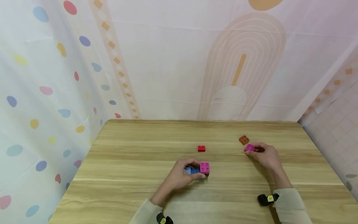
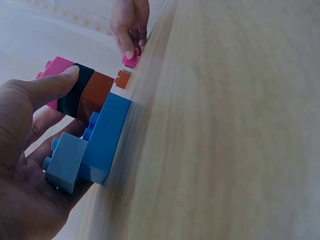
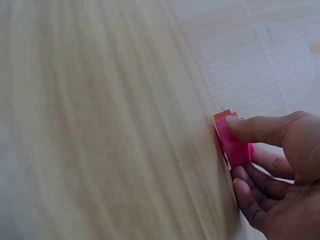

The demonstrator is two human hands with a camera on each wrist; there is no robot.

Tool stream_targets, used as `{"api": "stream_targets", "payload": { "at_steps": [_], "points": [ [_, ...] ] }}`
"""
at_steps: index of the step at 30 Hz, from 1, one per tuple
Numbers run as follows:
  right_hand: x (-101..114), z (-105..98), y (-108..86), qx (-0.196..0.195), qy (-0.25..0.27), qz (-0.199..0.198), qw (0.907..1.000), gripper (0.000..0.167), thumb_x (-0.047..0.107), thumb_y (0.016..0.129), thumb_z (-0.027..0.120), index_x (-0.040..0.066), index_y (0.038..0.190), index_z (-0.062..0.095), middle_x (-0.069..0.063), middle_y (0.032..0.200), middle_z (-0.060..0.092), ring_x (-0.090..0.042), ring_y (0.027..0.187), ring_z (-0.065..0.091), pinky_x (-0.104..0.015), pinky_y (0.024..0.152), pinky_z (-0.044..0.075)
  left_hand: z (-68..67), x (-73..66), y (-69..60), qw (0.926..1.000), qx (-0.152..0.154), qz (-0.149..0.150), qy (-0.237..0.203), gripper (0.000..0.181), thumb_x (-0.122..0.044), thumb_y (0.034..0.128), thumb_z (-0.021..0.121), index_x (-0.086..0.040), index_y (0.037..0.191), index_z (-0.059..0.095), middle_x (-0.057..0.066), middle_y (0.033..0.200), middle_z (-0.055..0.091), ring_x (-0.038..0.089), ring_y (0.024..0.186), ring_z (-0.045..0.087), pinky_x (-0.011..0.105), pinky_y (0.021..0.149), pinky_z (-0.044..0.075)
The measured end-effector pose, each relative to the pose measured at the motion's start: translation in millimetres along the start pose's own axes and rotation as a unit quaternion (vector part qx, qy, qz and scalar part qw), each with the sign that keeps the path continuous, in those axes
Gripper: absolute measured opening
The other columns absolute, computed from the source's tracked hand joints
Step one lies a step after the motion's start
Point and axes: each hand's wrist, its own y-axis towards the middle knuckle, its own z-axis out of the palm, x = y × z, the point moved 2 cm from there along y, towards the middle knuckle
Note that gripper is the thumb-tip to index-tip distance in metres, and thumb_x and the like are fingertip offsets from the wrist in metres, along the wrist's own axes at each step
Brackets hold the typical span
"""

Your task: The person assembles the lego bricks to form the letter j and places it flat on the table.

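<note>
My left hand (image 1: 181, 176) grips a toy-brick build over the wooden table. In the left wrist view, its base is a long blue brick (image 2: 109, 142), with a light blue brick (image 2: 68, 159) on one end. The other end carries a stack: a brown brick (image 2: 97, 92), a black brick (image 2: 70, 102) and a pink brick (image 2: 59, 65). The left thumb presses on the black brick. Farther right, my right hand (image 1: 269, 157) pinches a separate pink brick (image 1: 249, 147) between thumb and fingers, close to the tabletop. Whether that brick touches the table I cannot tell.
An orange-brown brick (image 1: 244, 139) lies just beyond the right hand's pink brick. A small red brick (image 1: 201, 148) sits behind the left hand's build. The wooden table (image 1: 134, 149) ends at a patterned curtain (image 1: 167, 62) at the back and left.
</note>
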Motion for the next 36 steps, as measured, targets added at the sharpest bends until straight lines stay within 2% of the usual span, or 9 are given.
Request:
{"api": "stream_targets", "payload": {
  "at_steps": [8,16,26,36],
  "points": [
    [5.8,1.9,-4.5,0.001,0.001,-0.02,0.9998,0.049,0.039,0.091,0.078,0.006,0.127,0.07,-0.019,0.12,0.072,-0.029,0.106,0.066,-0.032,0.082,0.051,-0.4,1.3,-1.1,1.0,-0.004,0.002,0.0,0.028,-0.028,0.0822,0.088,-0.027,0.107,0.075,-0.012,0.102,0.075,0.01,0.098,0.069,0.026,0.091,0.052],
    [9.0,4.6,-6.9,0.009,0.01,-0.035,0.9993,0.043,0.035,0.092,0.078,0.008,0.124,0.071,-0.017,0.115,0.073,-0.022,0.099,0.066,-0.031,0.079,0.052,0.5,1.8,-1.5,1.0,-0.003,0.004,-0.004,0.028,-0.029,0.0823,0.088,-0.027,0.107,0.075,-0.012,0.102,0.075,0.01,0.097,0.068,0.026,0.09,0.052],
    [19.4,11.6,-12.3,0.022,0.012,-0.047,0.9986,0.046,0.034,0.089,0.082,0.007,0.125,0.072,-0.02,0.117,0.073,-0.028,0.102,0.067,-0.032,0.081,0.051,0.4,1.5,-1.2,1.0,-0.002,0.0,-0.001,0.028,-0.029,0.0825,0.088,-0.028,0.107,0.075,-0.012,0.102,0.075,0.01,0.098,0.068,0.026,0.09,0.052],
    [31.0,17.4,-15.4,0.036,0.02,-0.061,0.9973,0.046,0.032,0.088,0.082,0.005,0.124,0.072,-0.017,0.112,0.073,-0.023,0.096,0.067,-0.029,0.076,0.053,0.7,0.9,-1.4,1.0,-0.004,0.003,-0.003,0.028,-0.029,0.0823,0.088,-0.027,0.107,0.075,-0.012,0.102,0.075,0.011,0.098,0.068,0.026,0.09,0.052]
  ]
}}
